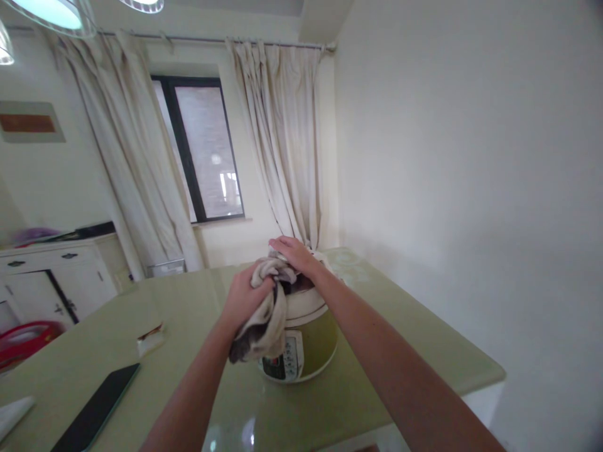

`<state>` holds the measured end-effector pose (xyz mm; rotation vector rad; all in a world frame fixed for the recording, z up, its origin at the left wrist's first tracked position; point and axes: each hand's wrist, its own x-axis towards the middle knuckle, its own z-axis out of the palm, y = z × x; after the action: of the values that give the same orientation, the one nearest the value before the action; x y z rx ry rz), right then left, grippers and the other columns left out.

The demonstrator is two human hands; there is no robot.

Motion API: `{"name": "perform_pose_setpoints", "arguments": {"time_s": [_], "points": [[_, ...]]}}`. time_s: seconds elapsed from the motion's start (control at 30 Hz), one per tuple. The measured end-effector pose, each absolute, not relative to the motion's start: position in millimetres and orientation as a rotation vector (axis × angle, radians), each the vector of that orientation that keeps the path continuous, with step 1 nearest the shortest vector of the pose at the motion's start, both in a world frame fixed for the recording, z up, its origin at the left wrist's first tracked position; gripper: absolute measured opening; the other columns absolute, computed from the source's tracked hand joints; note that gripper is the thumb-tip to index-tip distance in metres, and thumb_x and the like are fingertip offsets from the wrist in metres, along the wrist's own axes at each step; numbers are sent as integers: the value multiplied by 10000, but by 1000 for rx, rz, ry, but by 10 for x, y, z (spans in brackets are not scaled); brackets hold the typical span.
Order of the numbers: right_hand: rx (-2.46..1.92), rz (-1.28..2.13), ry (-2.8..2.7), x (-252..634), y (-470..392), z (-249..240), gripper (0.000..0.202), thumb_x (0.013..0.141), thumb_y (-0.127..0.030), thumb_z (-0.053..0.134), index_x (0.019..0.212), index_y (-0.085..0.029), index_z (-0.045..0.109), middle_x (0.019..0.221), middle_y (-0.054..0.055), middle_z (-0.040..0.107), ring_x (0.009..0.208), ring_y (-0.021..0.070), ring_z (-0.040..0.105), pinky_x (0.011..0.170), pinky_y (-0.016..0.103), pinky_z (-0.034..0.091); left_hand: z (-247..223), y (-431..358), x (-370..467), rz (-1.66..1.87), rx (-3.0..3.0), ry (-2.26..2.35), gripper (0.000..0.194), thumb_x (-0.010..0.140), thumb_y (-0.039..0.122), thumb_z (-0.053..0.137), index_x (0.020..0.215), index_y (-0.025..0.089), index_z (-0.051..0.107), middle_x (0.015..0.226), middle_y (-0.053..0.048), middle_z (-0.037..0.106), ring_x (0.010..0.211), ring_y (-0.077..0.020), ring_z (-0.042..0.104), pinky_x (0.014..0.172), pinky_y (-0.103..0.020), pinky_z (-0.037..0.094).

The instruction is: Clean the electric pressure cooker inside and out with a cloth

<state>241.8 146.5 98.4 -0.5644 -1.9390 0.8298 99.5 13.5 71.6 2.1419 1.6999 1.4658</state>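
A round cooker (320, 342) with a button panel on its front stands on the green table (188, 333). Over its top and left side lies a crumpled, whitish cloth (271, 323) with dark patches. My left hand (247, 295) is closed around the bunched cloth at the cooker's upper left, and a twisted fold of it shows beside the thumb. On the far top of the cooker, my right hand (296, 254) presses on the cloth with its fingers together, partly hiding the lid.
A dark phone-like slab (97, 408) lies at the table's left front, beside a white object (14, 414). Behind them is a small packet (151, 339). A red chair or stool (31, 342) and a white cabinet (56, 276) stand at the left. The wall (452, 188) borders the table's right side.
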Motion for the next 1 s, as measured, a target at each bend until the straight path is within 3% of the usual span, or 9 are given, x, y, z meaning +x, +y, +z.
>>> {"name": "perform_pose_setpoints", "arguments": {"time_s": [0.17,0.33,0.43,0.53,0.6,0.67,0.73,0.83,1.0], "points": [[-605,840,-1938,2423,1458,986,448,963,-634,553,859,-232,721,872,-1,734,908,198,657,874,304,441,916,877,488,1329,1794,1790,377,652,524,603,810,191,683,705,-6,684,738,-223,627,701,-314,495],[-641,793,-1936,2446,1429,986,441,980,-619,544,869,-228,716,892,6,743,910,193,660,840,296,433,1022,951,533,1135,1910,1990,291,695,487,599,795,225,673,727,-19,694,774,-240,645,741,-325,482],[-653,772,-1926,2448,1414,991,448,984,-620,540,858,-224,708,874,9,731,881,189,645,822,292,429,882,534,734,1166,2073,2024,350,837,511,515,945,234,700,883,-44,751,848,-249,678,813,-347,508],[-671,730,-1933,2443,1416,993,470,988,-623,529,827,-216,701,822,7,702,835,182,620,800,291,418,572,10,1001,1449,2236,1883,381,928,417,458,1141,220,706,1161,-82,765,1075,-261,691,1002,-403,510],[-687,711,-1940,2439,1419,994,486,989,-630,520,815,-212,697,784,0,678,802,175,599,780,288,407,375,-232,1128,1582,2424,1746,396,912,333,500,1238,220,694,1297,-94,733,1264,-276,634,1190,-474,393],[-695,700,-1955,2439,1418,997,491,990,-632,514,820,-211,700,757,-8,659,777,170,583,761,285,396,288,-302,1147,1611,2514,1653,426,888,299,535,1278,222,687,1337,-95,719,1322,-283,606,1248,-500,324],[-701,688,-1961,2442,1412,1002,484,985,-631,523,824,-211,701,757,-8,657,775,170,584,750,286,387,351,-182,1045,1572,2409,1638,428,894,328,531,1273,210,691,1301,-95,735,1250,-277,647,1189,-469,409],[-710,697,-1948,2451,1403,1009,477,978,-634,539,810,-217,698,784,0,678,799,179,606,759,289,389,629,247,766,1433,2072,1701,440,864,450,518,1127,167,728,1105,-99,783,1024,-276,709,956,-394,550],[-698,717,-1940,2466,1390,1012,486,981,-638,538,788,-223,701,784,2,694,823,188,630,774,292,405,976,910,464,1224,1786,1909,349,716,501,583,828,193,702,817,-79,767,868,-300,706,773,-354,539]]}}
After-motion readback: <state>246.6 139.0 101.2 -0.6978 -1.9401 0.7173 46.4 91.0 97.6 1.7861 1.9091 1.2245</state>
